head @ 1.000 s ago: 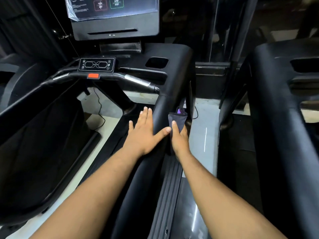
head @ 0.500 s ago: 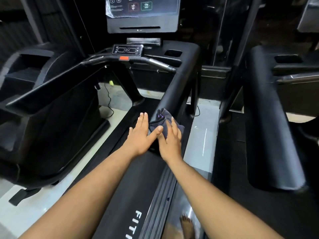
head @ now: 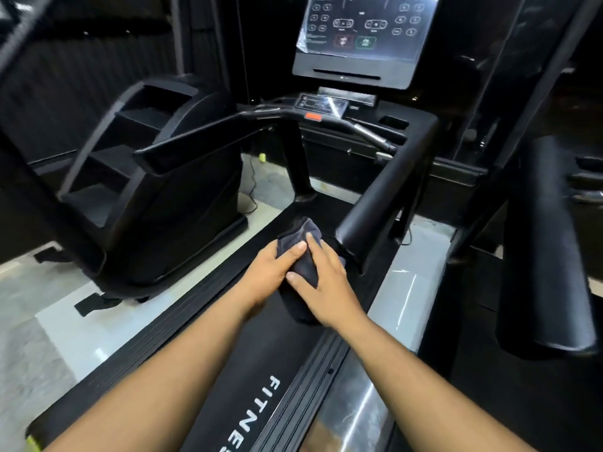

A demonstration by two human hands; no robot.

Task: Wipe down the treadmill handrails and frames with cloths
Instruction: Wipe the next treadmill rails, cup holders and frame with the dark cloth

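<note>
- The cloth (head: 301,252) was dark grey, soft and bunched into a crumpled wad. It sat above the black treadmill belt, just left of the lower end of the right handrail, gripped between both of the person's hands.
- The right handrail (head: 390,187) was a thick, padded black bar. It sloped down from the console deck toward the viewer and ended in a blunt rounded tip near the belt's right edge.
- The left handrail (head: 199,135) was a slimmer black bar, angled along the belt's left side.
</note>
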